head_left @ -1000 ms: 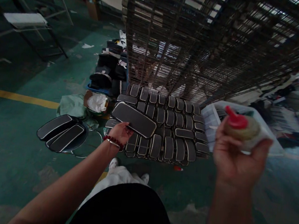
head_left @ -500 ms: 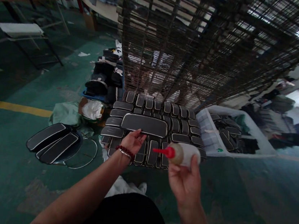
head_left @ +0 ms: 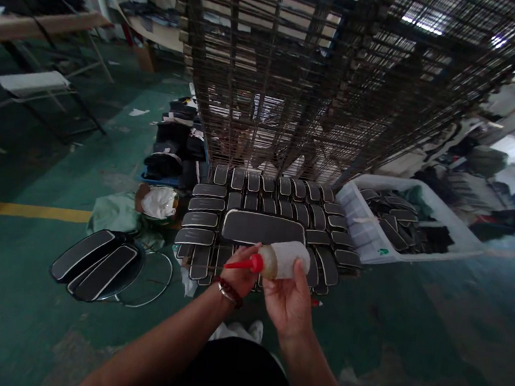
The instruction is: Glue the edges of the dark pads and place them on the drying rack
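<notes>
A long black panel (head_left: 265, 230) with a pale edge lies flat above rows of similar pieces. My left hand (head_left: 243, 277) holds it at its lower edge, fingers closed and partly hidden behind the bottle's nozzle. A red-beaded bracelet (head_left: 227, 292) circles that wrist. My right hand (head_left: 288, 303) is wrapped round a whitish squeeze bottle (head_left: 287, 260), tilted on its side. Its red nozzle (head_left: 243, 262) points left, passing in front of my left hand. Beneath the panel, several smaller black padded pieces (head_left: 201, 219) are stacked in rows.
A tall wire rack (head_left: 272, 76) rises behind the rows. To the right stands a white bin (head_left: 360, 231) of black pieces. A round stool (head_left: 134, 278) at left bears two black panels (head_left: 104, 271). Dark bundles (head_left: 169, 144) and a green sack (head_left: 114, 216) sit on the floor.
The squeeze bottle and my right hand have moved left, up to my left hand. My left hand and the long panel have shifted slightly right. The view has turned a little.
</notes>
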Demonstrator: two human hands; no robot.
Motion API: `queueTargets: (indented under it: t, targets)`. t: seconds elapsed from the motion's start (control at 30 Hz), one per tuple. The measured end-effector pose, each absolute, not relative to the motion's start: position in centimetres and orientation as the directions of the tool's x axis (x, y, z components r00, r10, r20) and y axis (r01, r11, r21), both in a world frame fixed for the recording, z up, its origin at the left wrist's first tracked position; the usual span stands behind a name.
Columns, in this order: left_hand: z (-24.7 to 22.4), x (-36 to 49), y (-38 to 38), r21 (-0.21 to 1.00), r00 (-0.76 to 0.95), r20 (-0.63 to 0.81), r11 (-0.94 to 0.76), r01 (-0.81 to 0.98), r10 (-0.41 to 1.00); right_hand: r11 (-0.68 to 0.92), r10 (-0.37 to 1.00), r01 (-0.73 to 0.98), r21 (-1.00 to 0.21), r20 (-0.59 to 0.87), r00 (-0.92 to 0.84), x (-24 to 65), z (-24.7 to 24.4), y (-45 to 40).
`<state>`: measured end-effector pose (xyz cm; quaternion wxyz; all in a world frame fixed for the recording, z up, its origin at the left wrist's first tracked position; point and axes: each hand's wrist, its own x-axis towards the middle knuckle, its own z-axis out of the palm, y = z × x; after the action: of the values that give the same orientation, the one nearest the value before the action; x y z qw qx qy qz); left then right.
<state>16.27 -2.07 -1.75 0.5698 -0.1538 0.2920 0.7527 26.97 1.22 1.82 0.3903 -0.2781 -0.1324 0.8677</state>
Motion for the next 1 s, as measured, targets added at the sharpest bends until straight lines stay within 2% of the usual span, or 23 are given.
queueTargets:
  t: [0.1,0.23,0.33,0.43,0.57,0.7,0.8,0.9,1.0]
  targets:
    - [-3.4,14.5,-5.1,0.341,-0.280,-0.547,-0.095,-0.935,0.789,-0.688,0.723,-0.556,-0.465,-0.372,-0.582,28.3,2.4,2.5]
    - [-4.1,8.0,-8.3,0.379,-0.229,-0.714,0.090,-0.921,0.662,-0.764,0.616,-0.388,-0.516,-0.405,-0.675,30.4,3.3,4.8]
    - [-1.6,3.0,-7.9,0.363,-0.177,-0.726,0.152,-0.919,0.664,-0.788,0.553,-0.287,-0.544,-0.422,-0.719,31.4,3.8,6.2]
    - [2.4,0.6,-5.6,0.402,-0.057,-0.742,0.375,-0.835,0.668,-0.817,0.473,-0.184,-0.547,-0.451,-0.757,31.2,4.4,7.1]
    - [6.5,1.6,-2.2,0.527,-0.123,-0.760,0.495,-0.691,0.638,-0.823,0.402,-0.061,-0.564,-0.503,-0.765,29.7,5.1,7.1]
    - [7.3,3.2,-0.7,0.612,-0.098,-0.704,0.531,-0.586,0.703,-0.798,0.475,-0.092,-0.595,-0.527,-0.705,28.8,5.8,6.5]
    - [7.2,3.0,-1.4,0.645,-0.181,-0.685,0.473,-0.601,0.705,-0.725,0.586,-0.160,-0.670,-0.478,-0.654,29.9,6.9,6.8]
    - [7.5,2.4,-2.7,0.625,-0.166,-0.690,0.464,-0.628,0.704,-0.533,0.769,-0.292,-0.794,-0.312,-0.558,31.7,8.8,8.4]
    - [8.4,2.3,-3.9,0.489,-0.001,-0.730,0.521,-0.700,0.684,-0.240,0.906,-0.383,-0.892,-0.065,-0.419,32.7,10.8,10.4]
